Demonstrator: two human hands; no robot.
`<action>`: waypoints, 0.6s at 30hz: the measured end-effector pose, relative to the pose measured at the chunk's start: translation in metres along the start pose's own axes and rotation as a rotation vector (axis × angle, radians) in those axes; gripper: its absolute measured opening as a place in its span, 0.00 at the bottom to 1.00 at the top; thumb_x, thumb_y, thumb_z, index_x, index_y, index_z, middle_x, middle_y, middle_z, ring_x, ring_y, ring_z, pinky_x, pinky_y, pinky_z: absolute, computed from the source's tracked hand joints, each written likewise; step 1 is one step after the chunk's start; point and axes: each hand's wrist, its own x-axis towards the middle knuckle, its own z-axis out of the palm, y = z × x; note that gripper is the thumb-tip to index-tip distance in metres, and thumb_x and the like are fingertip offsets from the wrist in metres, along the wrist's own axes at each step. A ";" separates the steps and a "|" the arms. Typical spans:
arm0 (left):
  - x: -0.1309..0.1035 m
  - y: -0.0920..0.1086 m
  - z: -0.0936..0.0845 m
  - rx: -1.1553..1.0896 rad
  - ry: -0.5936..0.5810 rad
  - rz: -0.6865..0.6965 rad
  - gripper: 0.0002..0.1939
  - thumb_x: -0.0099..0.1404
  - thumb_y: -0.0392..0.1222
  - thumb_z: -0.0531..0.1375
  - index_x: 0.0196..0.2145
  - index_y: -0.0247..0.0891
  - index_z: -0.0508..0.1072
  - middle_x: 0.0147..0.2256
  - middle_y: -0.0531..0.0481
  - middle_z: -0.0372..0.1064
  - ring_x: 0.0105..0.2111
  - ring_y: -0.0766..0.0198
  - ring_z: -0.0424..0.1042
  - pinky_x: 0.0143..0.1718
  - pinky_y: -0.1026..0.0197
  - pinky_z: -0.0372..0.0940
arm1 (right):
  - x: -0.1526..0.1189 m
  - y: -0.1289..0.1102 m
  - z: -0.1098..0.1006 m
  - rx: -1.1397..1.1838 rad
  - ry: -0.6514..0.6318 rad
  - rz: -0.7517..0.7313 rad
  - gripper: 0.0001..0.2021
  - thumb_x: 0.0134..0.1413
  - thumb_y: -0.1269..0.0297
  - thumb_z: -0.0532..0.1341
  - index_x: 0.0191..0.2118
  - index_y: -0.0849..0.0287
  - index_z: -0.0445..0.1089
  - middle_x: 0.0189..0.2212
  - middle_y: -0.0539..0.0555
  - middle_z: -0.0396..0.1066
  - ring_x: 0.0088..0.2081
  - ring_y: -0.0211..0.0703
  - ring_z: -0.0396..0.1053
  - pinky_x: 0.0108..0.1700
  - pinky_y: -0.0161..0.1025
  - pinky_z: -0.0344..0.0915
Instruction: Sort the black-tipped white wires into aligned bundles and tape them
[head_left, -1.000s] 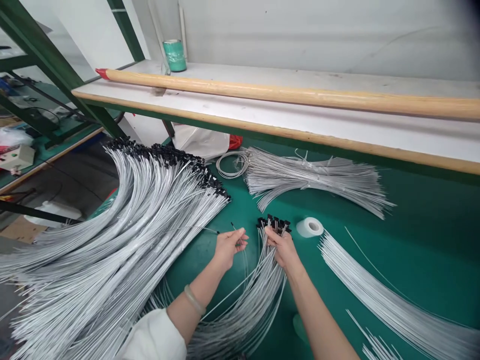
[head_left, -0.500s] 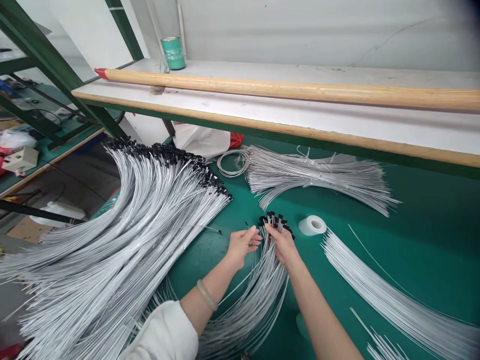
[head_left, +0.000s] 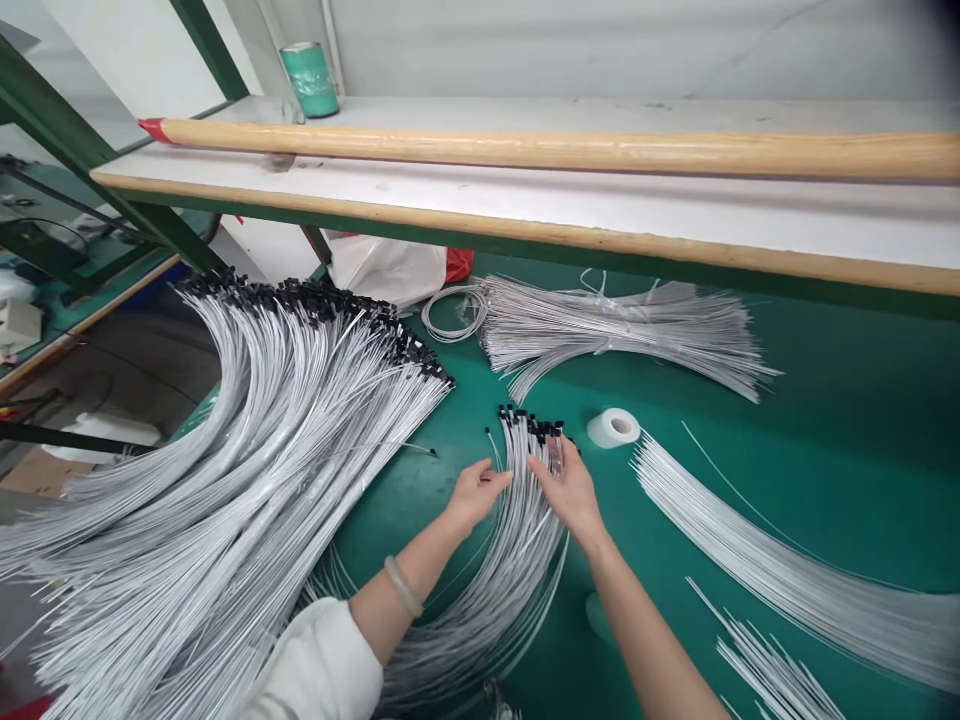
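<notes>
A bundle of thin grey-white wires (head_left: 517, 510) with black end caps curves up from the front of the table, its capped ends fanned out. At its left edge, my left hand (head_left: 478, 494) is closed, thumb against the fingers. A single wire (head_left: 495, 452) with a small black tip rises from those fingertips. My right hand (head_left: 570, 490) is curled around the right part of the bundle just below the caps, thumb in front. Its far fingers are partly hidden by wires.
A large heap of black-capped wires (head_left: 285, 450) fills the left. Behind lies a tied wire bundle (head_left: 622, 330) beside a coiled wire (head_left: 454, 315). A white tape roll (head_left: 613, 428) and loose wires (head_left: 750, 540) are to the right. A shelf edge (head_left: 525, 225) with a wooden pole (head_left: 525, 148) spans above.
The capped ends have spread from a tight cluster into a wider fan. My left hand has moved in against the bundle's left side, and my right hand's grip looks looser. The view has shifted slightly.
</notes>
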 end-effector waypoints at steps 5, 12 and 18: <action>-0.031 -0.028 -0.019 0.168 0.003 -0.022 0.39 0.52 0.52 0.58 0.56 0.24 0.55 0.51 0.33 0.60 0.49 0.50 0.60 0.48 0.57 0.56 | -0.046 0.011 -0.020 -0.047 0.151 0.060 0.42 0.44 0.46 0.56 0.61 0.62 0.41 0.60 0.63 0.45 0.59 0.56 0.45 0.57 0.49 0.46; -0.093 -0.061 -0.016 0.841 -0.065 -0.045 0.58 0.36 0.55 0.65 0.60 0.29 0.43 0.59 0.34 0.43 0.58 0.40 0.39 0.55 0.45 0.43 | -0.118 0.049 0.004 0.007 0.024 0.422 0.46 0.39 0.44 0.58 0.60 0.67 0.43 0.60 0.64 0.43 0.61 0.58 0.36 0.59 0.50 0.38; -0.114 -0.089 0.018 1.192 -0.055 0.098 0.57 0.35 0.46 0.67 0.60 0.34 0.44 0.54 0.35 0.51 0.52 0.40 0.50 0.47 0.41 0.52 | -0.128 0.057 0.044 0.360 0.076 0.435 0.41 0.34 0.51 0.64 0.56 0.59 0.51 0.57 0.59 0.53 0.60 0.54 0.43 0.56 0.44 0.49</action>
